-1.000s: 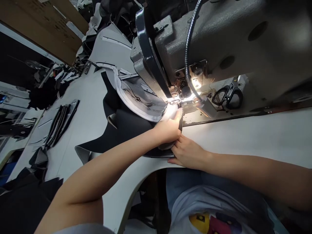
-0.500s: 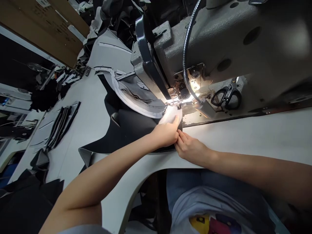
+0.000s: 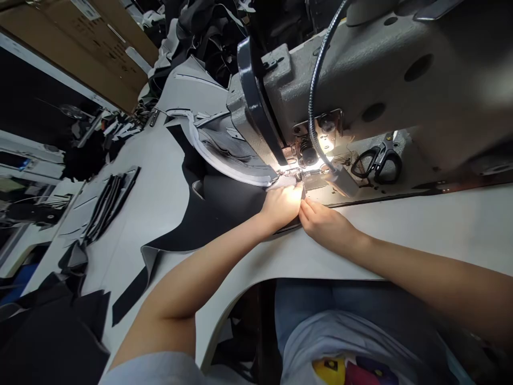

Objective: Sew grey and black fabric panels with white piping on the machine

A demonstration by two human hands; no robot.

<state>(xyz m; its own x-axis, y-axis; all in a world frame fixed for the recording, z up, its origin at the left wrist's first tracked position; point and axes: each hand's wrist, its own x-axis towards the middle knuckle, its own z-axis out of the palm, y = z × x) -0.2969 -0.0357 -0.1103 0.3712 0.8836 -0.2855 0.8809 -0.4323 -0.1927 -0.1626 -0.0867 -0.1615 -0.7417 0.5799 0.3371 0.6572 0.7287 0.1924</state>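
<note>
A black fabric piece (image 3: 228, 206) with a pale grey underside lies under the presser foot of a sewing machine (image 3: 360, 69). A white curved edge strip (image 3: 224, 167) runs along it toward the lit needle area. Close in front of the foot, my left hand (image 3: 281, 206) is closed on the fabric, its fingertips near the needle and partly lost in glare. Just to its right, my right hand (image 3: 326, 223) pinches the fabric's edge between thumb and fingers. The two hands almost touch. What lies beneath my left palm is hidden.
Black-handled scissors (image 3: 378, 160) rest on the machine bed. A lamp on a flexible metal neck (image 3: 315, 91) hangs before the needle. Stacked cut pieces (image 3: 110, 206) lie on the white table (image 3: 132, 256) at left, with a cardboard box (image 3: 84, 48) behind.
Both hands have moved slightly toward the needle with the fabric, and less of the pale piece at the foot shows. The whole view has shifted a little.
</note>
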